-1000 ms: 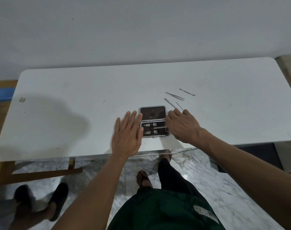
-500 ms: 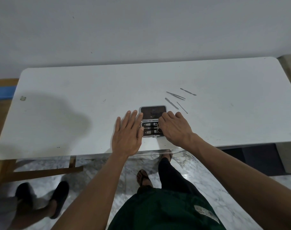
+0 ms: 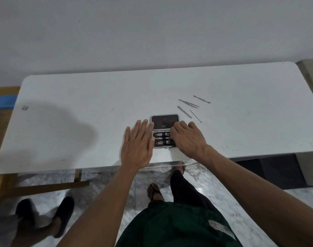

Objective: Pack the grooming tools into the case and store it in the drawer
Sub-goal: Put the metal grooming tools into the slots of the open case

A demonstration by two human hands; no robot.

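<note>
Our open case point(image 3: 164, 131) lies near the table point(image 3: 80, 104) edge. Our left hand point(image 3: 138, 145) rests flat and spread beside it, touching its side, holding nothing. Our right hand point(image 3: 187, 138) covers the tray; we cannot tell its grip. Four tools point(image 3: 189, 108) wait just behind. A hard push could slide the case off.

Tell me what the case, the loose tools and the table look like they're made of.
Case: dark lining, glossy from its reflections, in a pale grey frame, maybe metal or plastic.
Loose tools: thin and uniformly grey with a dull sheen, probably steel.
Table: smooth matte white top, scuffed and stained; likely laminate or painted board.
</note>
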